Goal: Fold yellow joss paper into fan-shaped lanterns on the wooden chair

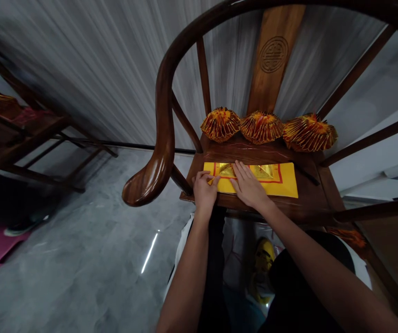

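A stack of yellow joss paper (287, 182) with a red border and gold foil patches lies lengthwise on the wooden chair seat (303, 210). At its left end, my left hand (205, 190) has its fingers curled over the edge, thumb and forefinger closed on the paper. My right hand (249, 186) rests flat across the middle of the sheet, fingers stretched out and pressing on the gold foil. Behind the paper stand three fanned bundles of folded gold paper, the left bundle (220, 125), the middle bundle (261, 127) and the right bundle (309, 133).
The chair's curved armrest (166, 115) rises at the left, and its carved back slat (273, 55) stands behind the bundles. A thin dark stick (306, 173) lies right of the paper. Farther left are another wooden chair (42, 134) and a pink stool (1, 249) beside a person's shoe.
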### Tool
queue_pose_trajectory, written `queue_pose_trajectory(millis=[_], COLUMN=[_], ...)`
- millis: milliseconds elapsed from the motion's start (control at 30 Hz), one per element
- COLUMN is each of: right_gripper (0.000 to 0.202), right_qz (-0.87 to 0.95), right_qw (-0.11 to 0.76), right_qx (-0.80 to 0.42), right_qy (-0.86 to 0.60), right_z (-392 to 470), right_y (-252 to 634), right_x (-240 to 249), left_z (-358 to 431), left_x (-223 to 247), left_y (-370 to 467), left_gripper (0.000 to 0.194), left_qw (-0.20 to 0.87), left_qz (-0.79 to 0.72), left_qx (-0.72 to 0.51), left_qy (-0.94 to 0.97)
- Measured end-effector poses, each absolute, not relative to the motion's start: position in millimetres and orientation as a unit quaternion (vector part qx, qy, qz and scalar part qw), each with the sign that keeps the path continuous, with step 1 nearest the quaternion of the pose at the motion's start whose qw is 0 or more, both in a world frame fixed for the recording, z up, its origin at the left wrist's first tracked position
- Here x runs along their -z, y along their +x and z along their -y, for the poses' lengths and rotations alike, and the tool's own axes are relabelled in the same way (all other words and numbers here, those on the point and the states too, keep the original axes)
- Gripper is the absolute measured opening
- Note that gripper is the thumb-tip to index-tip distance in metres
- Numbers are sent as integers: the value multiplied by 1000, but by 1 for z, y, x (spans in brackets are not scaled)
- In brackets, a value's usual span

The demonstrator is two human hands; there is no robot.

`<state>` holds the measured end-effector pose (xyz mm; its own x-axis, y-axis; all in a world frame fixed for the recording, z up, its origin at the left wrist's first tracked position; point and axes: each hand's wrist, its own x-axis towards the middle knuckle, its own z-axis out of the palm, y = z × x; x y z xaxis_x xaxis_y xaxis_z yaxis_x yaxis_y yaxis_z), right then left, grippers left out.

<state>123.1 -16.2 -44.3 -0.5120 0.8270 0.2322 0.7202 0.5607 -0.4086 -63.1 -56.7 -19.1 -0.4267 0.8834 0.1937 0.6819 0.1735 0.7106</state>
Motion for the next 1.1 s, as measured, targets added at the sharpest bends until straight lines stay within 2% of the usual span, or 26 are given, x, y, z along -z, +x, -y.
queue_pose_trajectory(millis=[233, 400, 533, 700, 767, 900, 1100], right_gripper=[73, 73, 68, 66, 60, 51, 31], right_qz=[860, 857, 862, 858, 848, 782, 764], right_qw=[194, 189, 183, 186, 212, 291, 282], right_qx=[-133, -143, -172, -187, -156, -18, 54], right_qy=[-454, -457, -440, -440, -460, -550, -578], right_z=[17, 16, 13, 8, 4, -2, 7], right_y=[123, 122, 125, 134, 147, 192, 230], right_x=[39, 41, 44, 26, 12, -11, -16], left_z=[61, 64, 54, 48, 47, 44, 38], left_x=[13, -2, 2, 11, 12, 16, 16], left_y=[-74, -44, -7, 3, 1, -1, 0], left_gripper=[14, 47, 54, 54, 53, 59, 63], left_qw=[164, 79, 158, 171, 159, 131, 116], left_qz=[-759, -711, -618, -657, -663, -665, -676], left_qx=[-396, -345, -289, -247, -230, -216, -173], left_qy=[490, 608, 714, 691, 694, 703, 707])
